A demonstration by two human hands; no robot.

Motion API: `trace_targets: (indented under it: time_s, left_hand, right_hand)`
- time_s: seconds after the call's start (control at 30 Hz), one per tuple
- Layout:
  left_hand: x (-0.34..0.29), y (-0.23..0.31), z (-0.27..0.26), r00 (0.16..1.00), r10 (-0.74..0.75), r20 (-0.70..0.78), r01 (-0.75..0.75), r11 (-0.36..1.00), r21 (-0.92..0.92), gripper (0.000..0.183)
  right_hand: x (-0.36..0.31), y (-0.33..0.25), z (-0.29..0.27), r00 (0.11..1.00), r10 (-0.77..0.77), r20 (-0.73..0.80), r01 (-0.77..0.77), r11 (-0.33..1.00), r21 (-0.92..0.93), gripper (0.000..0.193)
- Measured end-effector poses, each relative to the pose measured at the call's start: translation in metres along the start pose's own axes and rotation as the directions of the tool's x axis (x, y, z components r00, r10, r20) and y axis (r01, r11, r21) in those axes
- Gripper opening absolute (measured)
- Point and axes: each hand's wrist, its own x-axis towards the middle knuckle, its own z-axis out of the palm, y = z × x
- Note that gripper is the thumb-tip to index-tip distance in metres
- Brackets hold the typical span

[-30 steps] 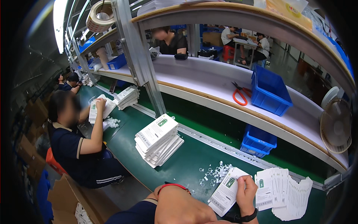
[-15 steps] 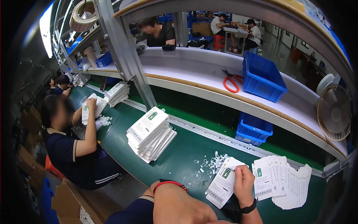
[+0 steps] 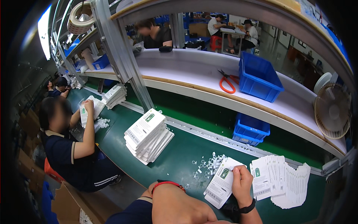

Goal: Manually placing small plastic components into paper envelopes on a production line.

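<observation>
A flat white box point(image 3: 220, 188) with a green battery-like print lies slanted on the green table in front of me. My right hand point(image 3: 242, 182), with a black band at the wrist, is closed at its upper right corner. The thumb and fingers pinch there, and a small whitish bit shows by the fingertips. My left hand point(image 3: 182, 205), with a red cord at the wrist, is at the lower edge; its fingers are hidden. Beside the box's upper left lie several small white plastic loops point(image 3: 209, 164). Right of my right hand, similar flat white packs point(image 3: 278, 181) lie fanned out.
A tall stack of white boxes point(image 3: 147, 136) stands left of centre. A co-worker point(image 3: 69, 145) handles similar packs at far left. On the shelf above are red-handled scissors point(image 3: 227, 83), a blue bin point(image 3: 259, 82) and a fan point(image 3: 333, 110). More blue bins point(image 3: 250, 130) stand beneath.
The whole view has shifted slightly. My right hand remains at the box's upper corner; the box and the left hand keep nearly the same places.
</observation>
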Motion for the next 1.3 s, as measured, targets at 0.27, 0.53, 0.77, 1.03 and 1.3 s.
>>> trace_targets:
  time_s: [0.27, 0.53, 0.77, 1.03, 1.3]
  left_hand:
    - [0.005, 0.01, -0.001, 0.998, -0.056, 0.036, 0.053, 0.995, 0.084, 0.03]
    - [0.006, 0.02, 0.008, 0.996, -0.082, 0.026, 0.077, 0.988, 0.136, 0.03]
    - [0.005, 0.023, 0.008, 0.996, -0.085, 0.009, 0.082, 0.984, 0.16, 0.03]
    - [0.004, 0.022, 0.007, 0.998, -0.049, -0.039, 0.053, 0.99, 0.127, 0.03]
    - [0.004, 0.012, 0.005, 0.997, -0.031, -0.066, 0.038, 0.993, 0.109, 0.03]
  right_hand:
    - [0.0, -0.003, 0.0, 1.0, -0.025, -0.006, 0.025, 0.999, -0.028, 0.013]
    - [-0.003, -0.001, 0.003, 0.999, -0.022, -0.029, 0.022, 1.0, -0.01, 0.013]
    - [-0.003, 0.002, 0.003, 0.999, -0.025, -0.023, 0.024, 0.999, -0.043, 0.012]
    - [-0.001, -0.006, 0.002, 1.0, -0.005, 0.001, 0.005, 1.0, -0.015, 0.011]
    - [-0.002, -0.004, 0.0, 1.0, -0.023, -0.002, 0.023, 0.999, -0.027, 0.012]
